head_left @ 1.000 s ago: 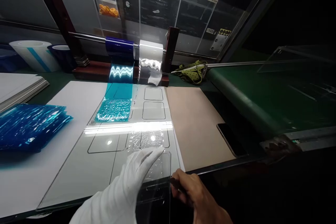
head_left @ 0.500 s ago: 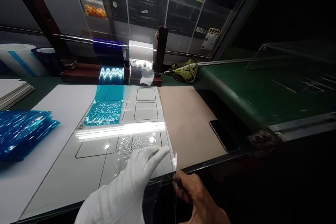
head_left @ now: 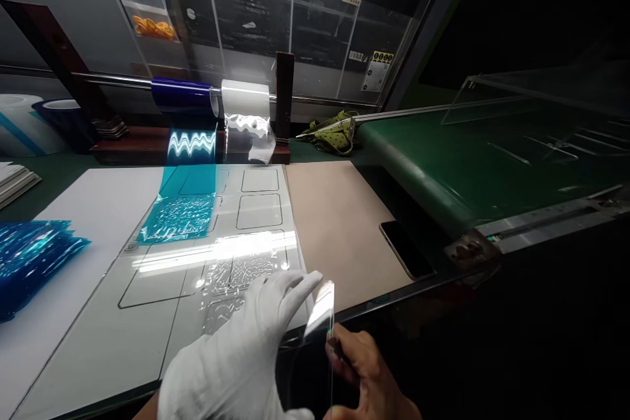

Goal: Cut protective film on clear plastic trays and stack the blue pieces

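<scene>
My left hand (head_left: 246, 348), in a white glove, grips a thin clear panel (head_left: 322, 308) that stands on edge at the front of the table. Its fingers rest by the panel's top and its thumb is lower down. Light glints off the panel's upper corner. My right hand (head_left: 367, 367), bare, is closed at the panel's right edge. Between its thumb and fingers shows a small dark thing (head_left: 337, 345), mostly hidden, whose kind I cannot make out. Beyond the glove, clear bubbled film (head_left: 241, 269) lies on a marked sheet (head_left: 147, 328) with rounded outlines.
A blue film roll (head_left: 184, 97) and a clear film roll (head_left: 246, 98) hang on a rod. Blue film sheets (head_left: 34, 262) lie at left. Brown board (head_left: 335, 230), a phone (head_left: 406, 249) and a green conveyor belt (head_left: 433, 151) are to the right.
The view has shifted, so the table things appear further left. The panel has tilted slightly, and its upper corner now catches bright light. Both hands keep their grip.
</scene>
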A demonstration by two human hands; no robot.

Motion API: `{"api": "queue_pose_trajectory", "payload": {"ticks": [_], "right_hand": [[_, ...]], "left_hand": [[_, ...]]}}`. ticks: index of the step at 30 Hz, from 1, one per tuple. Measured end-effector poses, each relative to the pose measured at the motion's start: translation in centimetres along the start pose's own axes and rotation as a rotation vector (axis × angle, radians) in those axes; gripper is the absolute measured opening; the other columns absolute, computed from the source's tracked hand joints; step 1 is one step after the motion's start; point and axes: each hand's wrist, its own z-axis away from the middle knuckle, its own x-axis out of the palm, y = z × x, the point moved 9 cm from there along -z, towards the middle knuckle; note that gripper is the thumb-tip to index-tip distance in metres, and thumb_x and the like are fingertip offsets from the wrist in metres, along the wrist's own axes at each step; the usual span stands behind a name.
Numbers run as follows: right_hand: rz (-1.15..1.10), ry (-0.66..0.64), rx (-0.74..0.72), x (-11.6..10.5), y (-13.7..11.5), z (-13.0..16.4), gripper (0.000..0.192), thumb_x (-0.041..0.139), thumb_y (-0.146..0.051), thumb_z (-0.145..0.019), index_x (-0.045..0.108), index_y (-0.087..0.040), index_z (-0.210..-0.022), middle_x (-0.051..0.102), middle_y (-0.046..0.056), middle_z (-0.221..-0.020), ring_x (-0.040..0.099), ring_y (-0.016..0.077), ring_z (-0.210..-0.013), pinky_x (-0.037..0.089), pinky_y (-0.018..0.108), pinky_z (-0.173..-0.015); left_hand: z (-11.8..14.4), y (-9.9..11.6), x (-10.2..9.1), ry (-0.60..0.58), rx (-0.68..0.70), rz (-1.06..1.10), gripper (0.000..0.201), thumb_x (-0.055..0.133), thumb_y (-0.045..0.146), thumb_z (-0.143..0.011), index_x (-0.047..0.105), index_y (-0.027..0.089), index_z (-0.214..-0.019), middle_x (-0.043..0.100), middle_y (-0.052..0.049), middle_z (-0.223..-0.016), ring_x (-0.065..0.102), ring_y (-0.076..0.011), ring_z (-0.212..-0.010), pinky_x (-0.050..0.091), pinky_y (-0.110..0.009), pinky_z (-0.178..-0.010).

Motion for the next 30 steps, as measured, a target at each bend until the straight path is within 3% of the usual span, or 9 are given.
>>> {"api": "queue_pose_trajectory", "payload": {"ticks": [4,9,14,16,19,21,24,27,30], "right_hand": [[0.067,0.139,-0.049,-1.7,0.5,1.8,0.060,0.054,-0.081,-0.068,0.058,-0.022,-0.075,0.046,-0.001,-0.061,0.044,0.0131,-0.054,0.046,0.025,-0.050],[0.170,0.355,-0.045,-6.4,0.6,2.5,0.049,0.055,-0.071,-0.077,0.053,-0.022,-0.081,0.049,0.000,-0.065,0.046,0.0133,-0.053,0.040,0.024,-0.044],[0.602,0.243,-0.033,-7.9,1.3,-3.4,0.031,0.043,-0.049,-0.093,0.055,-0.020,-0.098,0.053,0.000,-0.069,0.056,0.0165,-0.061,0.046,0.028,-0.055],[0.816,0.211,-0.019,-8.2,2.6,-6.2,0.027,0.042,-0.040,-0.094,0.057,-0.020,-0.103,0.061,0.005,-0.081,0.061,0.0210,-0.071,0.048,0.032,-0.060],[0.911,0.186,-0.040,-8.3,4.2,-9.0,0.023,0.046,-0.031,-0.091,0.061,-0.021,-0.105,0.065,0.011,-0.098,0.064,0.0283,-0.088,0.052,0.038,-0.068],[0.937,0.195,-0.063,-8.1,4.1,-9.3,0.029,0.051,-0.029,-0.088,0.060,-0.018,-0.113,0.064,0.015,-0.109,0.061,0.0326,-0.101,0.052,0.044,-0.080],[0.940,0.252,-0.122,-6.8,1.6,-7.7,0.063,0.061,-0.042,-0.083,0.044,-0.011,-0.136,0.056,0.020,-0.129,0.053,0.0372,-0.117,0.048,0.052,-0.093],[0.894,0.302,-0.248,-3.5,-2.5,-5.1,0.097,0.065,-0.058,-0.076,0.022,-0.012,-0.150,0.050,0.019,-0.139,0.048,0.0388,-0.125,0.048,0.056,-0.096],[0.853,0.281,-0.375,1.0,-5.8,-4.0,0.108,0.065,-0.056,-0.075,0.009,-0.005,-0.152,0.040,0.022,-0.147,0.040,0.0406,-0.132,0.046,0.059,-0.099]], "left_hand": [[0.0,0.6,-1.3,-0.035,-0.079,-0.041,0.122,0.073,0.039,-0.046,0.008,0.028,-0.148,0.039,-0.014,-0.135,0.043,-0.0378,-0.118,0.039,-0.056,-0.098],[0.6,0.3,-3.7,0.084,-0.211,-0.241,0.115,0.068,0.037,-0.050,0.009,0.028,-0.148,0.038,-0.016,-0.133,0.043,-0.0400,-0.113,0.043,-0.057,-0.089],[1.0,1.1,-4.5,0.213,-0.234,-0.447,0.123,0.068,0.039,-0.046,0.003,0.022,-0.149,0.044,-0.018,-0.129,0.048,-0.0409,-0.111,0.032,-0.063,-0.098],[1.1,1.2,-4.5,0.234,-0.264,-0.515,0.126,0.068,0.040,-0.046,-0.002,0.018,-0.149,0.044,-0.020,-0.129,0.049,-0.0407,-0.110,0.032,-0.062,-0.099],[1.4,0.7,-4.8,0.254,-0.338,-0.638,0.125,0.068,0.042,-0.049,-0.001,0.014,-0.149,0.039,-0.024,-0.134,0.049,-0.0428,-0.109,0.036,-0.061,-0.095],[1.5,0.0,-5.2,0.270,-0.391,-0.717,0.121,0.066,0.044,-0.054,0.000,0.009,-0.149,0.035,-0.029,-0.137,0.046,-0.0456,-0.113,0.036,-0.062,-0.092],[1.5,-1.4,-6.2,0.309,-0.508,-0.748,0.107,0.058,0.049,-0.067,0.007,0.001,-0.148,0.034,-0.032,-0.137,0.043,-0.0467,-0.117,0.035,-0.065,-0.091],[1.4,-2.9,-6.8,0.333,-0.634,-0.711,0.104,0.057,0.053,-0.067,0.016,0.000,-0.147,0.032,-0.031,-0.140,0.043,-0.0475,-0.114,0.037,-0.066,-0.089],[1.1,-3.7,-7.0,0.356,-0.689,-0.694,0.106,0.058,0.054,-0.066,0.016,-0.001,-0.146,0.032,-0.032,-0.140,0.045,-0.0475,-0.112,0.039,-0.064,-0.086]]}}
